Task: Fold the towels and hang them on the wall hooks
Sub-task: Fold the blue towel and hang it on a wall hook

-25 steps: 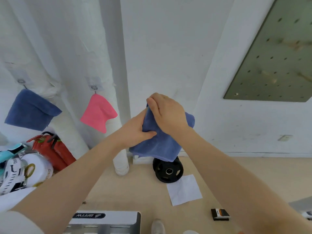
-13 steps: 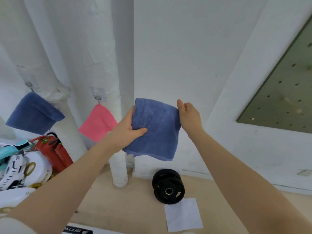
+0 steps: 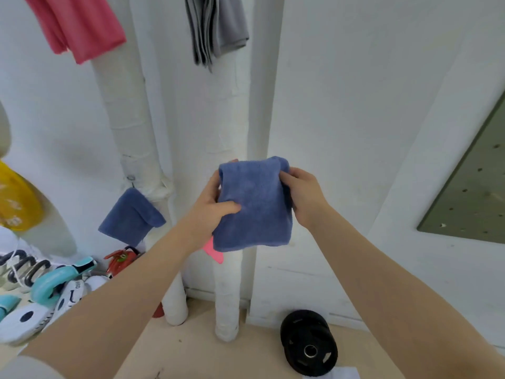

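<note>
Towel [image 3: 254, 206] between both hands

held towel [image 3: 254, 206]: plain blue, centre of the frame
hung towel [image 3: 131, 217]: the same blue, left of centre
upper towel [image 3: 76, 26]: pink-red, upper left corner
top towel [image 3: 216, 26]: grey, top centre
towel tip [image 3: 214, 254]: pink, peeking out below the held towel
wall [image 3: 355, 91]: white
pipes [image 3: 125, 105]: white, wrapped
pegboard [image 3: 475, 187]: olive green with dark dots, right edge
weight plate [image 3: 308, 343]: black, bottom right
floor [image 3: 191, 348]: light beige
bag [image 3: 16, 201]: yellow, left edge
</note>
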Available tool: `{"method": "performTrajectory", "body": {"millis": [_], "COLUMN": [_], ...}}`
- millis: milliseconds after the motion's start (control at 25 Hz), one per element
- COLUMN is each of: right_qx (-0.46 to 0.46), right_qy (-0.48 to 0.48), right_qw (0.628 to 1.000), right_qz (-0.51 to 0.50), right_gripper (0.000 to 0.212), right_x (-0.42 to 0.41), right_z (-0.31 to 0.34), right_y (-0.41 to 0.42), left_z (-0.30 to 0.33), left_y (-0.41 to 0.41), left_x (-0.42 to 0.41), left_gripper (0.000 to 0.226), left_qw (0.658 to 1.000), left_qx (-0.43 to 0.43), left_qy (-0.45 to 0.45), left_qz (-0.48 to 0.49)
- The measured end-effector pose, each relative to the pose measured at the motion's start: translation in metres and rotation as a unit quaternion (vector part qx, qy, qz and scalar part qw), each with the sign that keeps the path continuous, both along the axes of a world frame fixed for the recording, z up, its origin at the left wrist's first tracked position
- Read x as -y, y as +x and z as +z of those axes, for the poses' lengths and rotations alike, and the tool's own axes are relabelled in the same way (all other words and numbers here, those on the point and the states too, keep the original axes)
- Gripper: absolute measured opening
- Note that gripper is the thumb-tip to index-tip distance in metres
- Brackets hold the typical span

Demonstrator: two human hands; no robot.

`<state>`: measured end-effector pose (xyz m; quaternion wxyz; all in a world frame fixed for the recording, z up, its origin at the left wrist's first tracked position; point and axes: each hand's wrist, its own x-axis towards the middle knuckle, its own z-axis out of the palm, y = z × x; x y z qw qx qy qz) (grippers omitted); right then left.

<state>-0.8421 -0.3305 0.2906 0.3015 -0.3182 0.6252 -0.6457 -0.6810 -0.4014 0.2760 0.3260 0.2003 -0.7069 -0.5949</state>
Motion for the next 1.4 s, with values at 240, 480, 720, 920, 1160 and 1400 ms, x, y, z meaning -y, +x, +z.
{"method": "performTrajectory", "body": {"millis": [240, 480, 720, 920, 1160, 1400], "right_qx": [-0.078, -0.105, -0.185, -0.255, -0.355, -0.491], "right_qy": [-0.094, -0.17, -0.27, -0.331, -0.365, -0.367], "right_qw": [0.988, 0.979, 0.944, 0.908, 0.857, 0.772], "right_qz": [0.091, 0.046, 0.045, 0.027, -0.077, -0.166], "right_gripper": [0.008, 0.011, 0.011, 0.018, 0.002, 0.011], "right_x": [0.003, 0.021, 0.04, 0.059, 0.096, 0.162], "right_z": [0.054, 0.115, 0.188, 0.283, 0.366, 0.44], "right_y": [0.093, 0.127, 0.13, 0.125, 0.084, 0.021], "left_z": [0.055, 0.122, 0.214, 0.304, 0.388, 0.452], "left_y": [0.053, 0.079, 0.078, 0.066, 0.039, -0.02], "left_x": [0.013, 0.025, 0.037, 0.052, 0.091, 0.162], "left_gripper": [0.042, 0.021, 0.005, 0.005, 0.012, 0.011], "left_qw": [0.983, 0.991, 0.945, 0.906, 0.829, 0.784], "left_qx": [-0.055, -0.041, -0.045, -0.11, -0.101, -0.121], "left_qy": [0.087, -0.114, -0.307, -0.363, -0.479, -0.53], "left_qz": [-0.151, -0.049, 0.099, 0.189, 0.271, 0.3]}}
